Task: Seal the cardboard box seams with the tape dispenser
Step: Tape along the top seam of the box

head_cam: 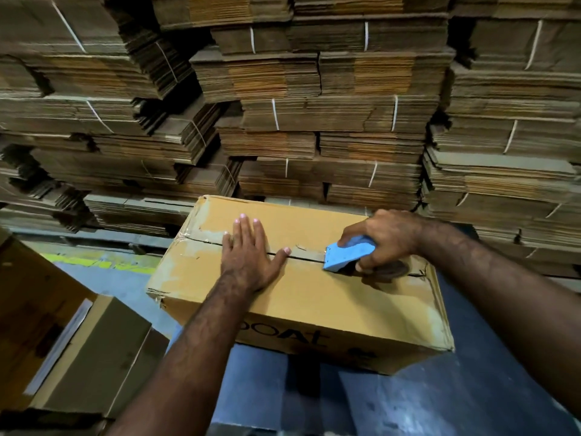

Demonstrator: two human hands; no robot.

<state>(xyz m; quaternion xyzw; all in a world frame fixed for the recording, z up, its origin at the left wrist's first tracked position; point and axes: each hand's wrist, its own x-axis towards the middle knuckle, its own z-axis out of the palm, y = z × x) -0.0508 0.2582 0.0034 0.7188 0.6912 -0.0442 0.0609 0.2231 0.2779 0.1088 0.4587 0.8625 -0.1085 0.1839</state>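
Observation:
A tan cardboard box (pixel 314 297) lies in front of me with its top flaps closed, and the centre seam (pixel 301 254) runs left to right. My left hand (pixel 248 253) presses flat on the flaps over the seam, fingers straight and spread. My right hand (pixel 383 239) grips a blue tape dispenser (pixel 345 254) set on the seam at the box's right part. The dispenser's blue front faces my left hand, and its brown tape roll shows under my fingers. Old torn tape marks the box's left end.
High stacks of bundled flat cardboard (pixel 314 105), tied with white string, fill the whole background just behind the box. Another open carton (pixel 78 350) stands at the lower left. The floor (pixel 408 404) below is blue-grey, with a yellow painted line (pixel 103 265) at left.

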